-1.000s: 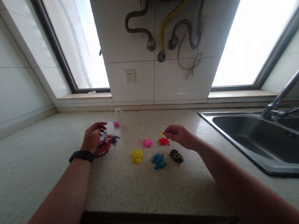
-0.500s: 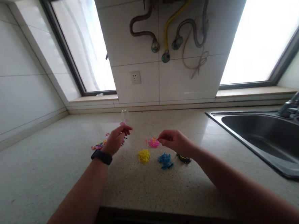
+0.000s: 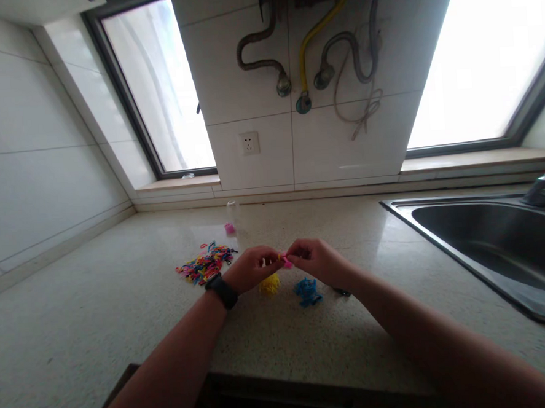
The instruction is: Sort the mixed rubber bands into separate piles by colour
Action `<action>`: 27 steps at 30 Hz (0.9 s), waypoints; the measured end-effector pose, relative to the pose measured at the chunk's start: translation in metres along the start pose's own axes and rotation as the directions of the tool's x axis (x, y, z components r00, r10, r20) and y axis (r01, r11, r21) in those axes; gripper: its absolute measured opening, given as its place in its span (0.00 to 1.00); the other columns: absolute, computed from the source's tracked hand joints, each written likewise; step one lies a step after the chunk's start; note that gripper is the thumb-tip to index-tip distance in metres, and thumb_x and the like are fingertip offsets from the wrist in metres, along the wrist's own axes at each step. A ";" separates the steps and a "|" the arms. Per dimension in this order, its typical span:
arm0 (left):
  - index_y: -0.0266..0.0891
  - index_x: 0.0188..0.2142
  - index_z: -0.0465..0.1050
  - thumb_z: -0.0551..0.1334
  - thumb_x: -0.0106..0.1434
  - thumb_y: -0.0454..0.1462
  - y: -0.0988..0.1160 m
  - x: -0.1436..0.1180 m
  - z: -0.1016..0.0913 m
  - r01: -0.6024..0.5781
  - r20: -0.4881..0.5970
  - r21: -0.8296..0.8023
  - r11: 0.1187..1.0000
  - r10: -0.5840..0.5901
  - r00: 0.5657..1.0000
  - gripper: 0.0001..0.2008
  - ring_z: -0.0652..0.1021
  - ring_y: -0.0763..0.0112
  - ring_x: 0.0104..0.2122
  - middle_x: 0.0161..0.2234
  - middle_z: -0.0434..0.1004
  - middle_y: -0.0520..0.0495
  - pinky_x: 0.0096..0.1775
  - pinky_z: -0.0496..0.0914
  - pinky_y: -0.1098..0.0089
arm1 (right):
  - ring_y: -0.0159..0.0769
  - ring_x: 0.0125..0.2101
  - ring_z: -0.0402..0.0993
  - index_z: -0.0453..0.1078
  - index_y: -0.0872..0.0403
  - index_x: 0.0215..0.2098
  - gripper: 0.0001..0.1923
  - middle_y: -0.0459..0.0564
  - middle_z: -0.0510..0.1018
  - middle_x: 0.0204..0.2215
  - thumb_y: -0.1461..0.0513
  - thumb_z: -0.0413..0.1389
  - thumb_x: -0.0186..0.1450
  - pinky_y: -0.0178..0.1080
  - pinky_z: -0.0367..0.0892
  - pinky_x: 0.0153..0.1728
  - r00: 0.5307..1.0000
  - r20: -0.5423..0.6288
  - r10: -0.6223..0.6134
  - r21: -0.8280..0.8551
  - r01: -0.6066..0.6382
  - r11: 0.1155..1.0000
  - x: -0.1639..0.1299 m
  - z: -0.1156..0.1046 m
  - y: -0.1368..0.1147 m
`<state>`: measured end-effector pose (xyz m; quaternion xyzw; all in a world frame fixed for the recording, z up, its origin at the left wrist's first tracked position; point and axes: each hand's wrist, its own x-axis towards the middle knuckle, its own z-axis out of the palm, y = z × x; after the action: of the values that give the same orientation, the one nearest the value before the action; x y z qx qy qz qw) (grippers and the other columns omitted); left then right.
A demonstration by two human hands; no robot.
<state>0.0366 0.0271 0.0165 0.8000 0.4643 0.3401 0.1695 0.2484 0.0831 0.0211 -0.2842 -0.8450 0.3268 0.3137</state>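
My left hand [image 3: 256,267] and my right hand [image 3: 319,259] meet fingertip to fingertip over the pink pile of rubber bands [image 3: 288,264], which they mostly hide. Both are closed in a pinch, and a small yellow rubber band [image 3: 280,257] shows between them. Below my left hand lies a pile of yellow rubber bands [image 3: 270,284], partly covered. A blue pile of rubber bands [image 3: 308,291] sits nearer the counter's front. Under my right wrist, a dark pile [image 3: 342,292] is largely hidden. Mixed coloured rubber bands [image 3: 206,264] are spread out left of my left hand.
Behind the mixed bands stand a clear container [image 3: 233,211] and a small pink object [image 3: 229,228]. A steel sink [image 3: 482,234] with a faucet [image 3: 543,184] is set into the counter [image 3: 135,298] on the right. The tiled wall with a socket [image 3: 249,144] closes off the back.
My left hand has moved right, from beside the mixed bands to my right hand's fingertips, and has closed. The mixed heap is uncovered now. My right hand has stayed nearly in place.
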 end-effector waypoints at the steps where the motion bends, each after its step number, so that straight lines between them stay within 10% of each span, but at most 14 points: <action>1: 0.36 0.35 0.78 0.59 0.67 0.47 -0.001 0.000 0.000 0.002 0.002 0.001 1.000 -0.002 1.000 0.16 0.69 0.74 0.28 0.28 0.72 0.50 0.30 0.62 0.73 | 0.31 0.26 0.68 0.77 0.55 0.35 0.10 0.47 0.77 0.26 0.57 0.57 0.63 0.34 0.61 0.27 1.000 -0.003 -0.001 -0.010 0.001 1.000 0.000 -0.001 0.001; 27: 0.36 0.40 0.79 0.58 0.68 0.48 -0.005 -0.004 -0.004 0.067 -0.052 -0.024 0.997 -0.068 0.996 0.19 0.72 0.71 0.30 0.32 0.78 0.46 0.32 0.64 0.72 | 0.30 0.24 0.64 0.76 0.55 0.34 0.11 0.45 0.74 0.24 0.56 0.57 0.64 0.33 0.58 0.25 0.999 -0.037 -0.024 0.043 0.026 0.999 -0.004 -0.016 0.004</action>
<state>0.0293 0.0258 0.0150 0.7727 0.4917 0.3600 0.1774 0.2631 0.0892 0.0261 -0.2727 -0.8353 0.3358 0.3393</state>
